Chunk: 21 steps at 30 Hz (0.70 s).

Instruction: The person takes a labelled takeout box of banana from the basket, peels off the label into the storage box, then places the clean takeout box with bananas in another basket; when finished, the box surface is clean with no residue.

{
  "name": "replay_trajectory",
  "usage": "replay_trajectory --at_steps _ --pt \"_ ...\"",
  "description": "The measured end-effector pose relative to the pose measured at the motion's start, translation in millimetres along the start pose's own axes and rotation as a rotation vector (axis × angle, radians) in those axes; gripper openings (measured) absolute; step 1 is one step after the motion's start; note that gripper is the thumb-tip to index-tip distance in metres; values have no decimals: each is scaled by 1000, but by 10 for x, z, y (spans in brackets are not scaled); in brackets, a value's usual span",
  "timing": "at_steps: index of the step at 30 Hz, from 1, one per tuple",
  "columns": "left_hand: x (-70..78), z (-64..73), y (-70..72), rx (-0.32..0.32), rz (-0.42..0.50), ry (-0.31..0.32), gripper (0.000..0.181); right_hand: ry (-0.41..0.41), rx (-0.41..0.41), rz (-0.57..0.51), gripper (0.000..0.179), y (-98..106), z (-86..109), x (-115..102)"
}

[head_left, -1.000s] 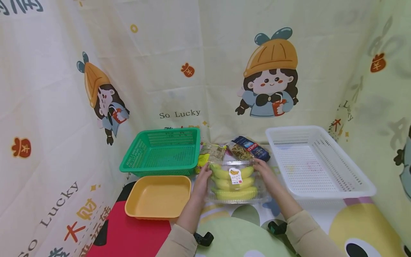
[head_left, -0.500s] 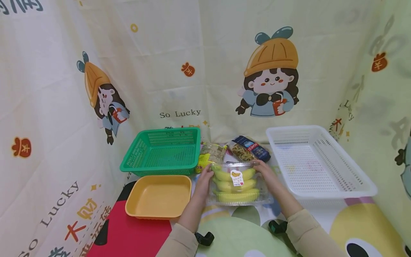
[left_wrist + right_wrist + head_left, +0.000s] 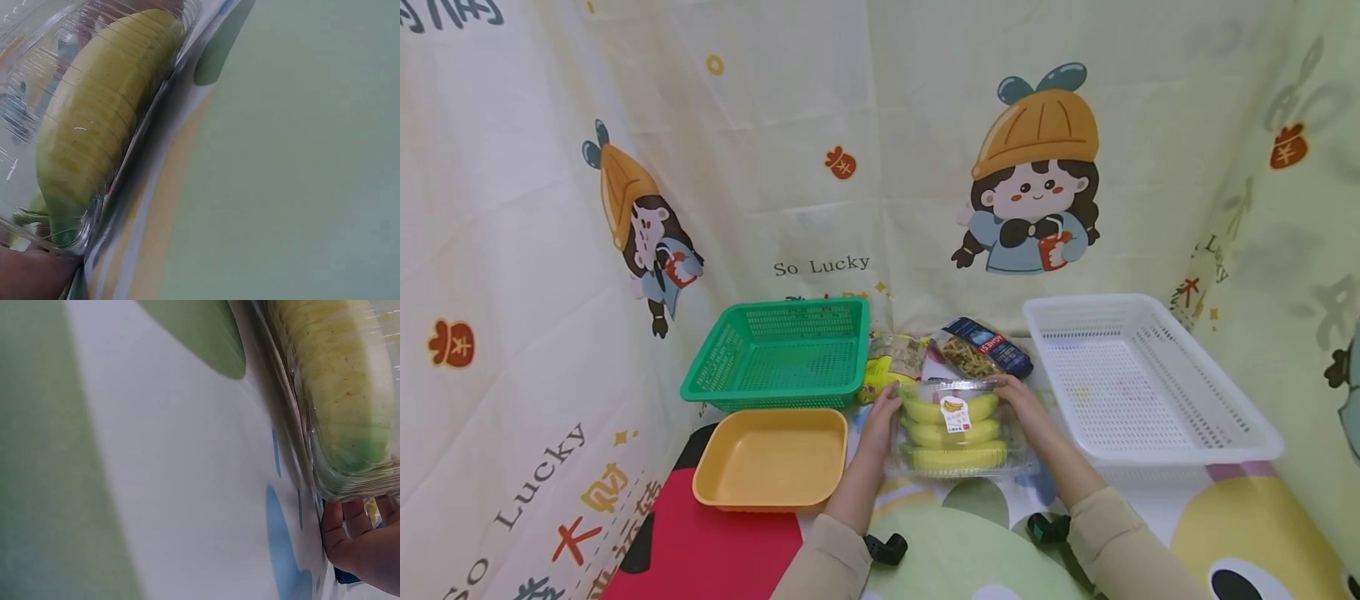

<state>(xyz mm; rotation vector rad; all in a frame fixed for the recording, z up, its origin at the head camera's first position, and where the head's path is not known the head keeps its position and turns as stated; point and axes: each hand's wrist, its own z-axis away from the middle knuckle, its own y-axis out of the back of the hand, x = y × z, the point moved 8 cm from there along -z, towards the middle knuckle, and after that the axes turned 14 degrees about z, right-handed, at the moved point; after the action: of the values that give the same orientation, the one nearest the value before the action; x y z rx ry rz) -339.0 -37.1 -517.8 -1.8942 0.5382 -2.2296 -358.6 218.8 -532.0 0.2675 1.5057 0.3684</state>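
Cream curtain [image 3: 917, 108] with cartoon prints behind and at both sides, worktop [image 3: 722, 558] under a bright patterned cover. Landmark: clear box [image 3: 1015, 442], centre of the worktop, bananas [image 3: 970, 435] inside lying crosswise, white label [image 3: 955, 414] on the lid. Left hand [image 3: 877, 421] at the box's left end, right hand [image 3: 1021, 402] at its far right corner; right wrist view has fingers bent against that end. Both grips hold the box, set about as wide apart as its length. Two-ended hold probably because the plastic looks thin and flexible; hands at the ends likely spare the lid and leave the label uncovered. Near edge low over the cover, can't tell if touching. Yellow bag [image 3: 895, 364] and dark-blue packet [image 3: 985, 347] just behind the box, perhaps put there to free working room in front. Green basket [image 3: 775, 398] behind-left of the box, orange tray [image 3: 767, 502] left, white basket [image 3: 1180, 457] right; they flank the box, presumably for easy reach.
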Motion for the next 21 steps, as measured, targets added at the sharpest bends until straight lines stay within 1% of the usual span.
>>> replay_trajectory --at_steps 5,6,8,10,14,17,21 --pt "14 -19 -7 -12 40 0 55 4 -4 -40 44 -3 -8 -3" --pt "9 -23 5 -8 42 10 54 9 -8 -41 44 -6 -5 -10" --pt "-5 -33 29 -1 33 16 53 6 -4 -8 44 7 8 -22" --pt "-18 -47 51 8 27 14 52 14 11 53 45 34 28 -56" --pt "-13 -58 79 30 1 -13 49 55 64 240 49 100 77 -199" --pt "-10 -55 73 42 -5 -19 48 117 93 369 51 119 107 -343" --pt "-2 -35 54 69 -11 -18 48 229 141 488 50 133 161 -562"
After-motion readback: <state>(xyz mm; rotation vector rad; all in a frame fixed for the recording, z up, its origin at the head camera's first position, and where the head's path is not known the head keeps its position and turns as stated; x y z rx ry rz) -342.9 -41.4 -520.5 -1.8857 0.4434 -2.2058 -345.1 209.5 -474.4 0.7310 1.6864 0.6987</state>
